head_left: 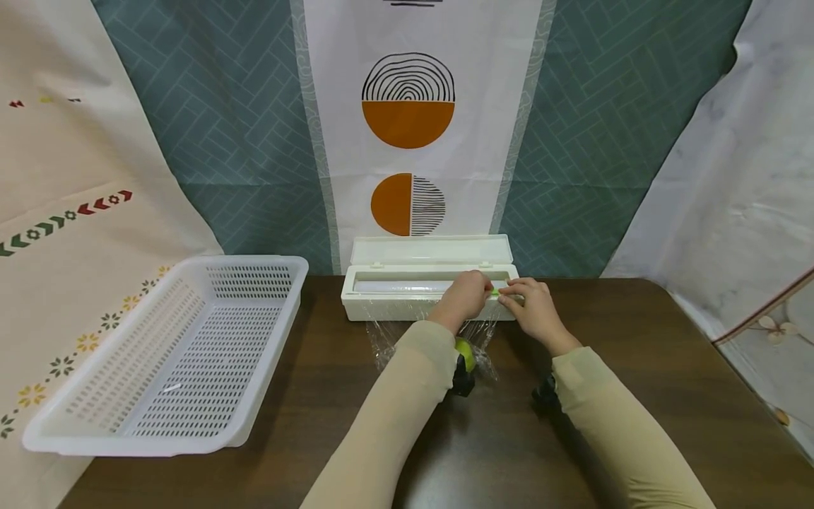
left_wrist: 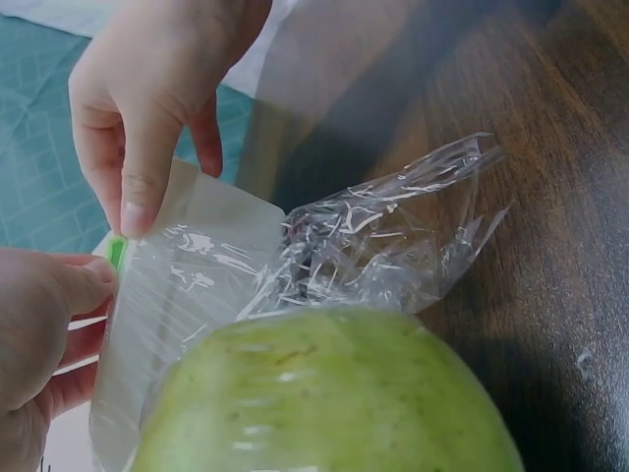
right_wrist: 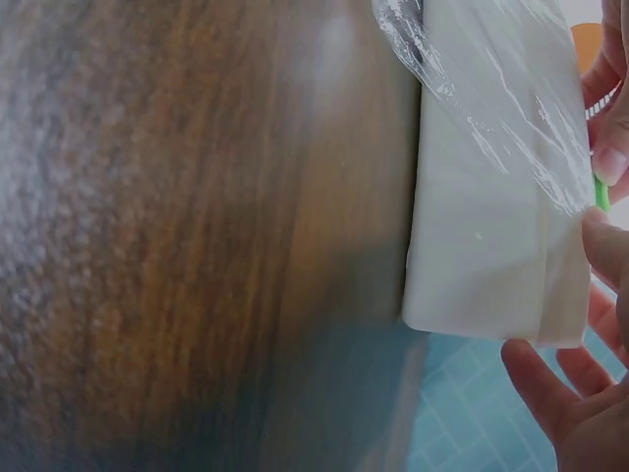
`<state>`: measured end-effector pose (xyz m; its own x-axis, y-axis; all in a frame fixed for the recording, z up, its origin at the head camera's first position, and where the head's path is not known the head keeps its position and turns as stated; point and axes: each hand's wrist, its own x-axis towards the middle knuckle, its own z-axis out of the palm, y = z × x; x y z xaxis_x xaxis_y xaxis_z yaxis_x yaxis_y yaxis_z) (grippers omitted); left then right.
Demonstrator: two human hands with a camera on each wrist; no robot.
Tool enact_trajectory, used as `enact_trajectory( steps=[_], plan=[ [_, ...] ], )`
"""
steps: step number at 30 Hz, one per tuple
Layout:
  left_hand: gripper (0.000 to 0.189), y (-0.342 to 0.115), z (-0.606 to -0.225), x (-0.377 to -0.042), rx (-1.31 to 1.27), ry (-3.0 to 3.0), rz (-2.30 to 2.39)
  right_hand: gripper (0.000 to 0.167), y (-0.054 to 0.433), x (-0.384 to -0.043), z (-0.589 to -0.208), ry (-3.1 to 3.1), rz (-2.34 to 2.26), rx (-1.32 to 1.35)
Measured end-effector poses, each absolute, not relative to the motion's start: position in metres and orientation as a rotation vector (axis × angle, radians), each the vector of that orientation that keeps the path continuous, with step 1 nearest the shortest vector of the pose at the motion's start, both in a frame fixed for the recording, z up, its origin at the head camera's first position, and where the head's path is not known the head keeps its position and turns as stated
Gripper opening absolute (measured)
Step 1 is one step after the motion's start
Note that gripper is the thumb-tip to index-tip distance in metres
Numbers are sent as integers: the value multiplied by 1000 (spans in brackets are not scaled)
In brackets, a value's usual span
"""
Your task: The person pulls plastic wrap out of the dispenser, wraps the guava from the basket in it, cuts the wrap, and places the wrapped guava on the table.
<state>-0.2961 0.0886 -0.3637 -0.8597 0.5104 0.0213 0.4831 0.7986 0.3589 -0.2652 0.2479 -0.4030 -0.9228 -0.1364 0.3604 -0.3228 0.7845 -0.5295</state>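
A white cling film dispenser [head_left: 429,308] stands at the table's back with its lid [head_left: 432,249] raised and a film roll [head_left: 407,286] inside. My left hand [head_left: 463,300] pinches a small green slide cutter [left_wrist: 117,254] on the dispenser's front edge. At the right end, my right hand [head_left: 535,311] grips the box, one digit close beside the cutter. Clear cling film [left_wrist: 364,251] hangs over the front, crumpled at its loose end. Below my left wrist lies a rounded green fruit [left_wrist: 324,393], with film over it; my sleeve partly hides it in the head view.
On the left stands a white perforated plastic basket [head_left: 270,353]. The brown wooden table [head_left: 490,452] extends in front of the dispenser and to the right. Behind it hangs a patterned cloth [head_left: 420,162], close to the raised lid.
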Motion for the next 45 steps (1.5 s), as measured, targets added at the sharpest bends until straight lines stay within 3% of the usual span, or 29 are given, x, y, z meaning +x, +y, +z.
enact_trajectory(
  steps=[45],
  plan=[
    [25, 80, -361, -296, 779, 2935, 500, 27, 247, -265, -399, -2698, 855, 336]
  ],
)
